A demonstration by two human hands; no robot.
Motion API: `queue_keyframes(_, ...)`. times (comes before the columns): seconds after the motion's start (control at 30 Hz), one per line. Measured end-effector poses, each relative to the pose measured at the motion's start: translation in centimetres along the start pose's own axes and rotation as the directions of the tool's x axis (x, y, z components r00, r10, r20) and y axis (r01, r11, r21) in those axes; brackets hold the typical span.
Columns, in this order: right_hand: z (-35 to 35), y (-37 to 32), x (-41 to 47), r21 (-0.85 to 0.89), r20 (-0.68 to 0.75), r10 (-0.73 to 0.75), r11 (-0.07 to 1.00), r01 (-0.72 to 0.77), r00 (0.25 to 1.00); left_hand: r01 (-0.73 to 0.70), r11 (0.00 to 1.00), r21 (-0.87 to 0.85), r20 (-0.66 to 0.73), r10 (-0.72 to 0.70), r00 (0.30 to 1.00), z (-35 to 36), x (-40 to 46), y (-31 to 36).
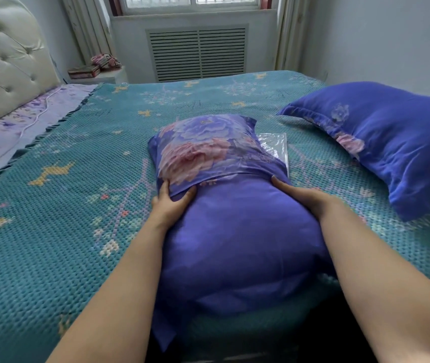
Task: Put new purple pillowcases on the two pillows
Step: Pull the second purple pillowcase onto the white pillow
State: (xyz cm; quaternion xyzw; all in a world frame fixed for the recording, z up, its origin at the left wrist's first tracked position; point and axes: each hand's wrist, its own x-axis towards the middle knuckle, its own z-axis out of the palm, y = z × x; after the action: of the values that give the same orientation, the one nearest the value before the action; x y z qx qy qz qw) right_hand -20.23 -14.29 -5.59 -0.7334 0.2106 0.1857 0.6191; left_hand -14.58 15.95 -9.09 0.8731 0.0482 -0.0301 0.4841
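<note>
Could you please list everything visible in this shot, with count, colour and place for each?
Pillow in hand: one, purple with pink flowers, bed's near edge.
Second pillow: one, purple, bed's right side.
Plastic bag: one, clear, behind the near pillow.
Bedspread: one, teal, covering the bed.
Headboard: one, cream, tufted, far left.
Radiator grille: one, white, under the window.
Books: a small stack, on the white nightstand.
Left hand: holds the pillow's left side.
Right hand: rests on its right side.
</note>
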Motion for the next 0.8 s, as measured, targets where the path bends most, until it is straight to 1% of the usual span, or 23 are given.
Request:
queue_keyframes(0.03,0.5,0.1,-0.2,0.098,0.039,-0.041,0.994,0.037,0.998,-0.069,0.990,-0.122,-0.043,0.064,0.997,-0.2,-0.3,0.4)
queue_keyframes(0.07,0.9,-0.2,-0.4,0.162,0.033,-0.081,0.984,0.075,0.996,-0.130,0.965,-0.226,-0.096,0.110,0.989,-0.5,-0.7,1.1)
queue_keyframes(0.1,1.2,-0.9,-0.8,0.177,-0.009,-0.135,0.975,0.134,0.991,-0.200,0.929,-0.311,-0.144,0.162,0.976,-0.7,-1.0,1.7)
queue_keyframes(0.17,1.1,-3.1,-2.6,0.139,-0.146,-0.273,0.946,0.293,0.951,-0.294,0.866,-0.404,-0.196,0.232,0.953,-0.8,-2.1,2.8)
queue_keyframes(0.23,0.6,-5.6,-5.2,0.067,-0.240,-0.397,0.904,0.423,0.886,-0.310,0.830,-0.464,-0.194,0.246,0.950,0.2,-3.0,3.3)
queue_keyframes(0.27,-0.1,-6.8,-6.6,0.009,-0.281,-0.456,0.879,0.477,0.845,-0.290,0.828,-0.481,-0.158,0.243,0.957,0.9,-3.6,3.8)
queue_keyframes(0.33,-1.0,-9.2,-9.1,-0.165,-0.347,-0.555,0.830,0.533,0.756,-0.207,0.849,-0.485,-0.047,0.211,0.976,2.9,-4.3,5.1)
queue_keyframes(0.43,-2.8,-12.3,-12.0,-0.450,-0.393,-0.691,0.720,0.528,0.607,-0.145,0.905,-0.399,0.143,0.218,0.966,5.5,-5.2,9.1)
queue_keyframes(0.47,-3.3,-13.2,-12.5,-0.555,-0.384,-0.738,0.664,0.500,0.554,-0.118,0.906,-0.406,0.224,0.223,0.949,6.1,-5.5,10.3)
queue_keyframes(0.5,-4.0,-14.0,-13.6,-0.672,-0.382,-0.773,0.608,0.422,0.507,-0.083,0.902,-0.424,0.310,0.231,0.922,6.9,-6.1,12.1)
queue_keyframes(0.57,-4.2,-15.6,-14.6,-0.863,-0.363,-0.836,0.468,0.189,0.412,-0.020,0.888,-0.460,0.408,0.232,0.883,7.8,-7.0,14.5)
queue_keyframes(0.6,-4.4,-16.5,-15.0,-0.917,-0.346,-0.866,0.394,0.065,0.362,-0.014,0.880,-0.475,0.435,0.249,0.865,8.4,-7.4,15.6)
queue_keyframes(0.63,-4.3,-17.3,-15.3,-0.942,-0.328,-0.886,0.331,-0.050,0.327,-0.009,0.869,-0.495,0.456,0.269,0.848,8.9,-7.6,16.5)
queue_keyframes(0.67,-4.1,-18.0,-15.2,-0.945,-0.322,-0.894,0.286,-0.158,0.311,0.008,0.858,-0.514,0.476,0.277,0.835,9.4,-7.5,17.1)
queue_keyframes(0.7,-3.8,-18.5,-14.7,-0.932,-0.334,-0.888,0.261,-0.250,0.318,0.035,0.847,-0.531,0.491,0.274,0.827,9.8,-7.3,17.5)
queue_keyframes(0.73,-3.6,-18.9,-13.9,-0.911,-0.364,-0.865,0.253,-0.326,0.345,0.066,0.839,-0.541,0.501,0.258,0.826,10.3,-6.8,17.7)
queue_keyframes(0.77,-3.0,-18.8,-12.7,-0.894,-0.387,-0.837,0.238,-0.380,0.388,0.098,0.832,-0.545,0.504,0.232,0.832,10.6,-6.2,17.6)
queue_keyframes(0.8,-2.5,-18.5,-11.1,-0.887,-0.407,-0.801,0.231,-0.401,0.438,0.119,0.830,-0.545,0.499,0.206,0.842,10.9,-5.8,17.4)
